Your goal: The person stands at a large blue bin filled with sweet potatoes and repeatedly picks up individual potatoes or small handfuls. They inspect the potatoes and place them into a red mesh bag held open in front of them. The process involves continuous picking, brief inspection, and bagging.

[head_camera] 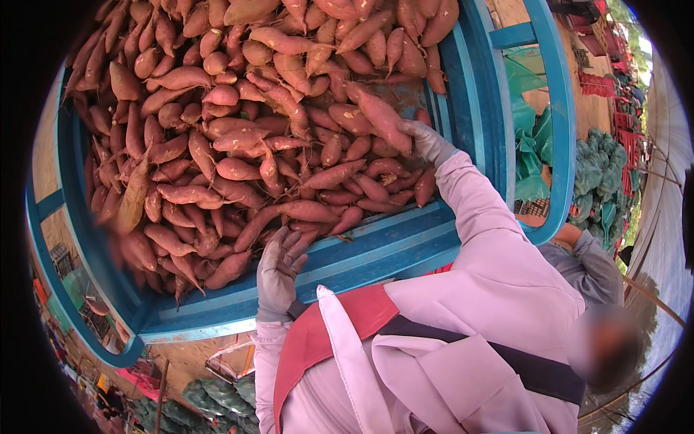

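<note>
A big heap of red-skinned sweet potatoes [238,138] fills a blue metal cart bed [379,238]. My right hand [425,142], in a grey glove, is at the lower end of a large sweet potato [382,116] at the heap's right side; the fingers are partly hidden behind it. My left hand [279,271], also gloved, lies over the near wall of the bed with its palm up and fingers apart. It holds nothing, and its fingertips are beside the sweet potatoes at the near edge.
Blue tubular side rails [561,125] rise at the bed's sides. Outside on the right are green net sacks [596,168], red crates [629,141] and another person's grey sleeve [593,266]. More filled net sacks [217,399] lie below the cart's near end.
</note>
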Demonstrator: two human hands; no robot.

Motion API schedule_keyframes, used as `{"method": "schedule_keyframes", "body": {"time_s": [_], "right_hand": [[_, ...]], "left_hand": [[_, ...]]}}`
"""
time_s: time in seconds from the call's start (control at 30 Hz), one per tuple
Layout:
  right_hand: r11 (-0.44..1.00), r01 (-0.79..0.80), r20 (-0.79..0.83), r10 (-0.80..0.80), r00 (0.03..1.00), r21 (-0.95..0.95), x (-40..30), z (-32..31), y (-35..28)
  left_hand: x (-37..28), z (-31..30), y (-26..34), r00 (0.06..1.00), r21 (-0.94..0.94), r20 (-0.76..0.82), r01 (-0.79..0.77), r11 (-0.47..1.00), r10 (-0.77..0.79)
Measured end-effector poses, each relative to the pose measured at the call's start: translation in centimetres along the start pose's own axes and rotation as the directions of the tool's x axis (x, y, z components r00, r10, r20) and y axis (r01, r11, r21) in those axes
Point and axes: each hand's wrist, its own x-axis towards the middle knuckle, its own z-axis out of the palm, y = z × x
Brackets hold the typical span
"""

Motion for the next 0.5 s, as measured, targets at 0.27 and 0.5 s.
{"method": "schedule_keyframes", "body": {"time_s": [0.27, 0.5], "right_hand": [[-0.045, -0.060, -0.014, -0.672, 0.740, -0.997, 10.4, 6.0, -5.2], [-0.108, -0.534, -0.379, -0.589, 0.714, -0.838, 19.8, 8.2, -8.1]], "left_hand": [[-0.2, 0.5, 0.2, 1.000, 0.002, -0.004, -0.028, 1.000, 0.028], [-0.4, 0.6, 0.8, 1.000, 0.015, -0.021, -0.024, 1.000, 0.024]]}}
